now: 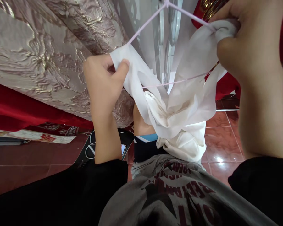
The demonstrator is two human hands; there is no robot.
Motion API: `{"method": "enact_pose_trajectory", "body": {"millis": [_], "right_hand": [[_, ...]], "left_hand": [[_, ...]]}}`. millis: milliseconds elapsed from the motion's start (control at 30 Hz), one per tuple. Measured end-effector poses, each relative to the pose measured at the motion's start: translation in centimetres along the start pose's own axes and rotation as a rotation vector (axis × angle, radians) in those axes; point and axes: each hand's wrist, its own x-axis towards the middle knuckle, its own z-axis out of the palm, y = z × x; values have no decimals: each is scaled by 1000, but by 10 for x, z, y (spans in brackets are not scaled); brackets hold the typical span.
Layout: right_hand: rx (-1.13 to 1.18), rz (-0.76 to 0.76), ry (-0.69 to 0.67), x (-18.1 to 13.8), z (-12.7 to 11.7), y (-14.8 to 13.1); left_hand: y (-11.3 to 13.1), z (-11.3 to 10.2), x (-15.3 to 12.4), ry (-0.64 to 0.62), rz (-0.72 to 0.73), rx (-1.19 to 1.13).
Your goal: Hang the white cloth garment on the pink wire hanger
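Fingers of both hands are pinching: left hand (pixel 100 83) has one edge of the white cloth (pixel 182 117), thumb in front and the other digits mostly hidden behind; right hand (pixel 247 47) grips a gathered edge. Nearest the camera is the grey printed shirt (pixel 160 194). Loose end of the cloth bunches just ahead of it, by the dark shorts (pixel 143 150); the rest hangs in folds between the hands. Thin pink cord (pixel 147 24) slants from a peak near the top edge down to the cloth at each hand, and a lower strand crosses between them. Can't tell if it runs inside the edge or behind.

Step in hand, my read: holding the edge spread with the cord along it. Next move would call for firm pinches both sides, cord tension even, folds clear of the strand.

Further out: phone (pixel 123 149) and white cable (pixel 89 150), tiled floor (pixel 224 144), shiny patterned fabric (pixel 42 56) on the left, red cloth (pixel 33 105) below it.
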Motion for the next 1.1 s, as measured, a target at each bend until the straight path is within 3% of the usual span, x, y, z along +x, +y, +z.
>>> {"method": "enact_pose_trajectory", "body": {"millis": [167,233,400,533,667,767,833,933,1000,1100], "right_hand": [[489,-89,187,-30,33,24],[633,-159,194,-48,52,35],[455,-163,43,-92,78,37],[215,-3,152,-98,58,25],[120,209,24,-94,15,10],[226,168,116,-93,3,-3],[368,0,157,-88,19,-9],[427,-236,9,-76,70,-8],[377,-276,-63,-69,106,-3],[340,-226,-26,-72,144,4]], "left_hand": [[-2,2,-3,12,-5,26],[-6,6,-6,37,7,86],[-14,15,-6,24,80,249],[-15,19,-6,16,-10,176],[-16,21,-16,98,29,-102],[-17,25,-22,107,17,-321],[-18,29,-25,117,-5,-378],[-20,36,-32,146,-6,-431],[-20,42,-42,209,15,-482],[-23,56,-64,335,-1,-553]]}}
